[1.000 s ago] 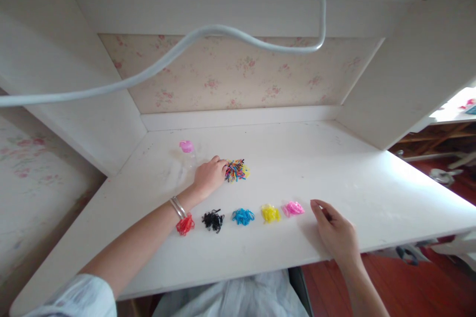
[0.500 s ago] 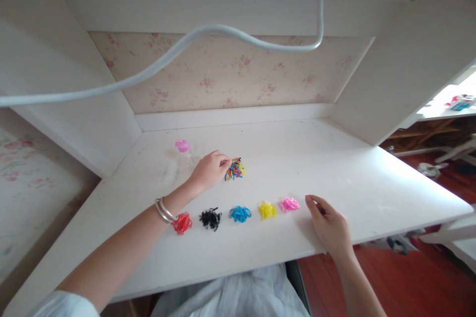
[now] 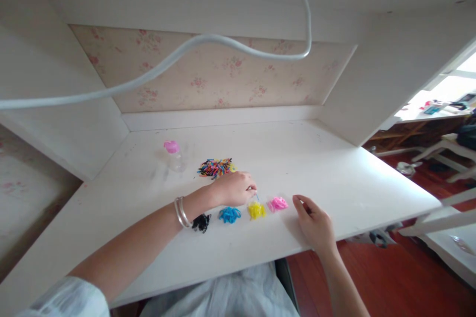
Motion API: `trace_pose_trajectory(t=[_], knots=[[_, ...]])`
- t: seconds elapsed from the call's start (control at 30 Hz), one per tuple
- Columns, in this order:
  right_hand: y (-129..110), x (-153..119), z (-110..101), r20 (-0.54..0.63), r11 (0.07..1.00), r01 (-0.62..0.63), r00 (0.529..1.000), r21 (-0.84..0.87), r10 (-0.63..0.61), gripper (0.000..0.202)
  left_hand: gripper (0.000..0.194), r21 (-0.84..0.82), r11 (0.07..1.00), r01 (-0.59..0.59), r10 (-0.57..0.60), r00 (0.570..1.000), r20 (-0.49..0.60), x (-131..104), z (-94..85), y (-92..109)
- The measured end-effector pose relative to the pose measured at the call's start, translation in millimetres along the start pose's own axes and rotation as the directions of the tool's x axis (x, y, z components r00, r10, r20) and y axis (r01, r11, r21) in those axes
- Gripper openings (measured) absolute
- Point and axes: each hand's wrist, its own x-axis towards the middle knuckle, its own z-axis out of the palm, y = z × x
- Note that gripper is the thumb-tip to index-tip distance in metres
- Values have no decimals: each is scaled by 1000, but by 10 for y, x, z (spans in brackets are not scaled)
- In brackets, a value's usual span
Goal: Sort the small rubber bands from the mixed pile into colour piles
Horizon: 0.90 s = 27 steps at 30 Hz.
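My left hand (image 3: 235,188) is pinched just above the yellow rubber bands (image 3: 256,210), a thin bluish rubber band (image 3: 258,197) hanging from its fingertips. Behind that wrist lies a mixed heap of coloured rubber bands (image 3: 213,167). Along the front of the desk run separate small piles: black rubber bands (image 3: 201,223), partly behind my bracelets, then blue rubber bands (image 3: 229,214), the yellow ones and pink rubber bands (image 3: 278,204). My left forearm covers the red pile. Right of the pink pile, my right hand (image 3: 316,223) rests closed at the fingertips; what it pinches, if anything, is hidden.
A clear bottle with a pink cap (image 3: 172,147) stands on the white desk (image 3: 297,158) at the back left. A white cable (image 3: 208,39) crosses in front of the upper view. Side panels (image 3: 357,79) and a flowered back wall enclose the desk.
My left hand has moved from the mixed heap toward me and right, to above the yellow pile, carrying a rubber band. The right hand keeps its place by the pink pile. The view shifted slightly.
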Motion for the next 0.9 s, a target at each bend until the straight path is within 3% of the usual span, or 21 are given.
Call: trace_pose_trajectory(t=[0.17, 0.37, 0.53, 0.63, 0.7, 0.77, 0.9], knots=[[-1, 3, -2, -6, 1000, 16, 1000, -16, -16, 43, 28, 63, 998, 14, -21, 995, 101, -329, -143, -201], [9, 8, -2, -1, 1000, 19, 1000, -21, -19, 46, 27, 130, 989, 76, -89, 991, 99, -528, -43, -211], [12, 16, 2, 4, 1000, 15, 1000, -26, -15, 46, 30, 102, 986, 132, -135, 991, 24, -672, -134, -233], [50, 36, 5, 13, 1000, -26, 1000, 10, 25, 47, 32, -33, 974, 222, -225, 962, -156, -923, -206, -204], [69, 57, 8, 20, 993, -72, 997, 96, 70, 47, 33, -214, 934, 285, -342, 886, -312, -1172, -195, -163], [40, 78, 9, 20, 976, -98, 995, 194, 96, 48, 33, -385, 859, 337, -484, 780, -398, -1467, -132, -135], [-284, 97, 2, 64, 979, 17, 997, 204, -30, 49, 36, -599, 663, 449, -740, 510, -438, -2055, 66, -191]])
